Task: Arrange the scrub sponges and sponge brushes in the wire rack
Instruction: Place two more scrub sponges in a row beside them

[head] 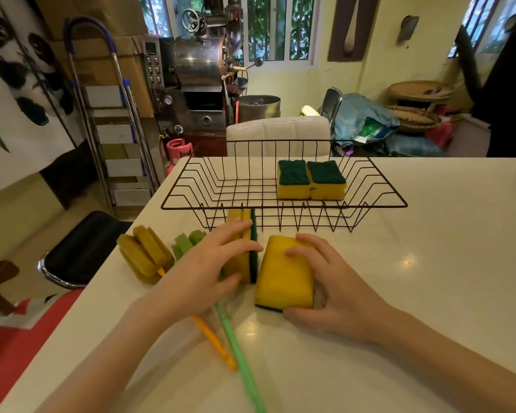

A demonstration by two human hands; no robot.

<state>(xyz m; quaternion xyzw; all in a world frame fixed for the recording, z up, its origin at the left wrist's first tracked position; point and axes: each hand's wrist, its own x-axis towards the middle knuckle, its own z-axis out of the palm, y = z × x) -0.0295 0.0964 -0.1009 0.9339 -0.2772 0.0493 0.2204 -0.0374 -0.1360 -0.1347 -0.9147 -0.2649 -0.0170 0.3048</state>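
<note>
A black wire rack (191, 186) stands on the white table and holds two yellow scrub sponges (310, 190) side by side at its right, green pads up. In front of the rack, my left hand (203, 272) grips a scrub sponge standing on edge (246, 263), its green pad facing right. My right hand (337, 281) is closed around a scrub sponge lying yellow side up (283, 278). Left of my hands lie a brown-yellow sponge brush (145, 254) with an orange handle and a green sponge brush (186, 242) with a green handle, partly hidden by my left hand.
The table's left edge (108, 272) runs close beside the brushes, with a black stool (81, 248) below it. A white chair back (277, 132) stands behind the rack. The two brush handles (233, 347) reach toward me under my left forearm.
</note>
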